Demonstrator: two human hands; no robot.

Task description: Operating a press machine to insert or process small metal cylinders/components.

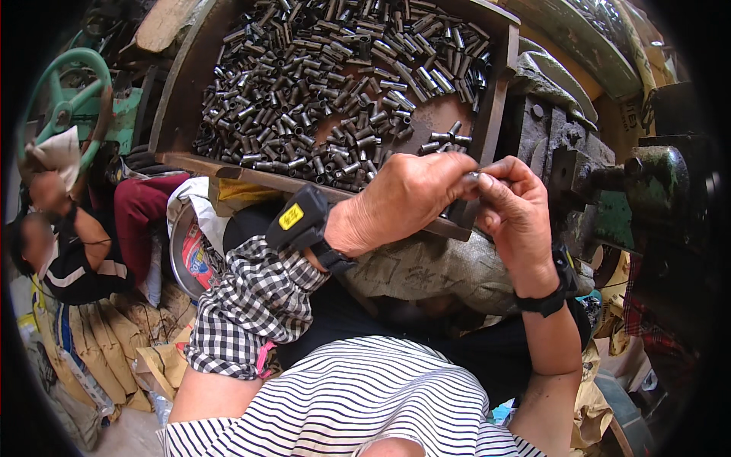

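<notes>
My left hand (407, 194) and my right hand (519, 217) meet over the near right corner of a wooden tray (263, 177). Fingertips of both are pinched around a small metal tube (471, 180), of which only a shiny bit shows. The tray holds a heap of short dark metal tubes (297, 99), many lying on their sides, some upright. A few tubes lie apart near the tray's right wall. Each wrist wears a black strap, and a checked sleeve covers my left forearm.
Close to my right hand stands a dark, greasy machine with a green housing (661, 183). A grey cloth (434, 266) hangs below the tray. At left are a green handwheel (65, 95), a metal basin (179, 247), stacked sacks (106, 335) and another person (84, 236).
</notes>
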